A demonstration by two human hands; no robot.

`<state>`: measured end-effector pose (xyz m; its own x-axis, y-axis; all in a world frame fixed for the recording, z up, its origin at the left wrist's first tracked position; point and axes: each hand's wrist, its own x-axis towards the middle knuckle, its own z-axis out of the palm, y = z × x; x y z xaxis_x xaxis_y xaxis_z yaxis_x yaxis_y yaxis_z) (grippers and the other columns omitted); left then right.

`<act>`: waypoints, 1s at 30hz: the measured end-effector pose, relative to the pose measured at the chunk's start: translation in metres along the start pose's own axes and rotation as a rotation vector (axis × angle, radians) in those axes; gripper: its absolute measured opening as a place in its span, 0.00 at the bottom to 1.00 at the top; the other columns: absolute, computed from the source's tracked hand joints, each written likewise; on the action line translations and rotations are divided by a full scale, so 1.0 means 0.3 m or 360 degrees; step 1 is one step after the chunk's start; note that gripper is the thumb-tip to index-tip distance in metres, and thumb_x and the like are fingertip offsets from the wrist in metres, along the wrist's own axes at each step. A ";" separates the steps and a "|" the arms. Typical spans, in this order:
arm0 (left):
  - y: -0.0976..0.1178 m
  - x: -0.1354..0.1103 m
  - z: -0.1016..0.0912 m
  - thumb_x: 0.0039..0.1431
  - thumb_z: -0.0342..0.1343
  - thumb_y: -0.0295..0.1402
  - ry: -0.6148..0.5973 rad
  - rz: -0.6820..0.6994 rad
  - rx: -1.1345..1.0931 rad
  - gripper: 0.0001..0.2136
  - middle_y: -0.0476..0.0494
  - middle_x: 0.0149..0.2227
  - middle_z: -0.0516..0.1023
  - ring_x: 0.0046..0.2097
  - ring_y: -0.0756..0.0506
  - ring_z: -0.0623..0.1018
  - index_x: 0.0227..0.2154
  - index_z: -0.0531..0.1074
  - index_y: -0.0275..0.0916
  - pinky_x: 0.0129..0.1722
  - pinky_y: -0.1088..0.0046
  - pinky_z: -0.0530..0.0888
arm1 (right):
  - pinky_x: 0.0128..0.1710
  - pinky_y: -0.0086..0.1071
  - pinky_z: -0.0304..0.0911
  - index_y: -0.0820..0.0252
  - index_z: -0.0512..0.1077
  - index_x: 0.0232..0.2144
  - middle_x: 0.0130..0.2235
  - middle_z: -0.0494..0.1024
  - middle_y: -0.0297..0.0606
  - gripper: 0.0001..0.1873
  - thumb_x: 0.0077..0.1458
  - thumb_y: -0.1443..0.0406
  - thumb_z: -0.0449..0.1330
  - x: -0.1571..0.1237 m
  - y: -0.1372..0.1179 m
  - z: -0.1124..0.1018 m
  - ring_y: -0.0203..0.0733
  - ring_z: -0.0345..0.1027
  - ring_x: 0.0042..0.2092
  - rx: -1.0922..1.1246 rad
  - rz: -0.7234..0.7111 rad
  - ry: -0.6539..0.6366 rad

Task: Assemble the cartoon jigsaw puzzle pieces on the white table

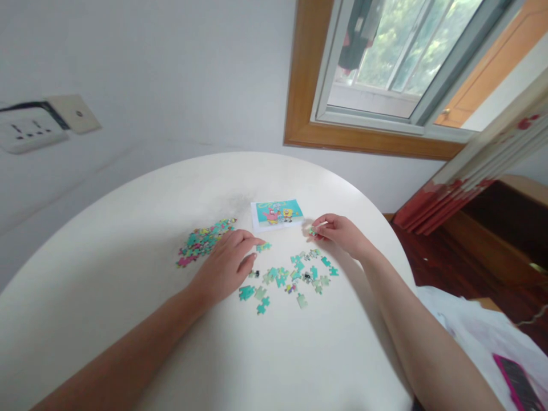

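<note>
My left hand (229, 264) lies on the round white table (128, 228), fingers stretched out, its fingertips touching a teal puzzle piece (264, 246). My right hand (340, 233) is pinched on a small puzzle piece (313, 231) just right of the puzzle's picture card (276, 213). Several loose teal pieces (295, 277) are scattered between my hands. A heap of teal and pink pieces (202, 242) sits left of my left hand.
The table stands against a white wall with a socket (29, 132) at the left. A wood-framed window (385, 74) is behind the table, a red-and-cream curtain (471, 171) to the right. A pink phone (518, 382) lies on my lap at lower right.
</note>
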<state>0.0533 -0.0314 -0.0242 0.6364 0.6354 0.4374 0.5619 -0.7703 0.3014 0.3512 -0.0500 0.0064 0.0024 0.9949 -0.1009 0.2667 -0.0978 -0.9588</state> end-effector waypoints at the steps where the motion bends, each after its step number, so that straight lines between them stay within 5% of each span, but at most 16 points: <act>1: 0.000 0.000 0.000 0.61 0.46 0.28 -0.0005 -0.0002 0.0003 0.13 0.43 0.44 0.69 0.49 0.41 0.69 0.47 0.70 0.41 0.53 0.61 0.65 | 0.31 0.28 0.63 0.60 0.71 0.33 0.25 0.78 0.33 0.09 0.49 0.62 0.64 0.000 -0.001 0.000 0.35 0.71 0.29 0.0020 0.0004 0.0006; 8: -0.001 0.001 -0.002 0.61 0.46 0.28 0.0000 -0.0003 -0.0006 0.13 0.42 0.44 0.70 0.48 0.41 0.70 0.46 0.70 0.40 0.51 0.61 0.66 | 0.39 0.31 0.65 0.59 0.74 0.38 0.33 0.80 0.35 0.17 0.47 0.57 0.66 -0.007 -0.022 0.013 0.36 0.74 0.35 0.0277 -0.0089 -0.0060; 20: 0.000 0.003 -0.004 0.62 0.46 0.28 -0.0018 -0.0005 -0.0022 0.13 0.42 0.44 0.70 0.48 0.41 0.69 0.46 0.70 0.40 0.51 0.60 0.66 | 0.37 0.31 0.65 0.57 0.67 0.37 0.33 0.82 0.37 0.19 0.48 0.54 0.66 -0.019 -0.043 0.028 0.39 0.76 0.37 0.0304 -0.0350 -0.0097; 30: 0.001 0.003 -0.003 0.61 0.46 0.27 -0.0015 0.0003 0.0011 0.13 0.41 0.44 0.69 0.48 0.41 0.69 0.47 0.69 0.40 0.51 0.60 0.66 | 0.39 0.33 0.66 0.58 0.77 0.40 0.33 0.78 0.36 0.15 0.51 0.57 0.63 -0.021 -0.057 0.000 0.36 0.69 0.34 0.0054 -0.0456 0.0019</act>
<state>0.0536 -0.0310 -0.0231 0.6424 0.6346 0.4296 0.5644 -0.7710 0.2950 0.3465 -0.0546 0.0235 -0.0569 0.9823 0.1787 0.2260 0.1871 -0.9560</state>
